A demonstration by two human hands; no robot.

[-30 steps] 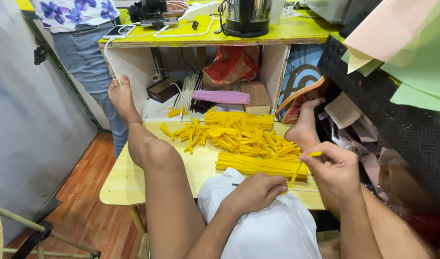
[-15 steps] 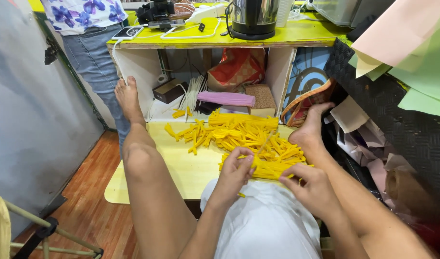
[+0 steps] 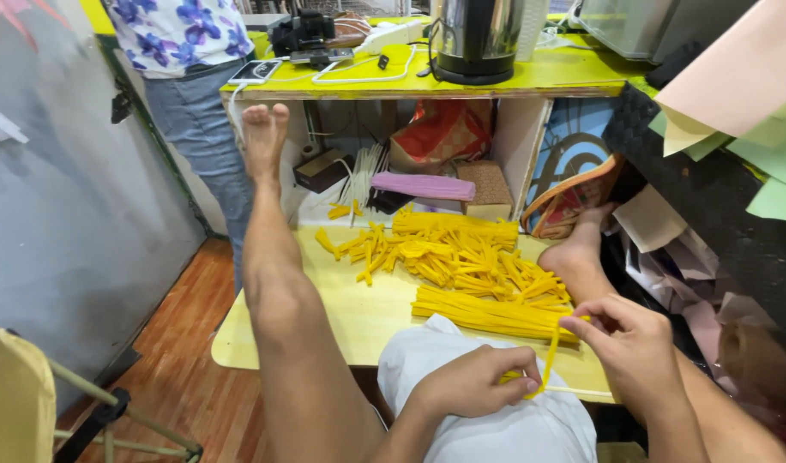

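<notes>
- Lower right of frame: my left hand [image 3: 470, 387] and right hand [image 3: 635, 350] both pinch one yellow strip [image 3: 550, 360], each grip clenched on an end, just above the tabletop [image 3: 358, 317] edge.
- The strip bends between them, so I'd say it's light and floppy, probably creases easily.
- Best held near the ends.
- The neat bundle of strips [image 3: 487, 313] lies right behind.

Left hand [image 3: 472, 387] & right hand [image 3: 635, 350] pinch one yellow strip [image 3: 548, 356] btwn them, just in front of the strip bundle [image 3: 487, 312] on the yellow tabletop [image 3: 358, 313]. Loose strips [image 3: 444, 253] lie beyond the bundle; purple roll [image 3: 424, 185] further back on a shelf. Kettle [image 3: 473, 39] sits above.
</notes>
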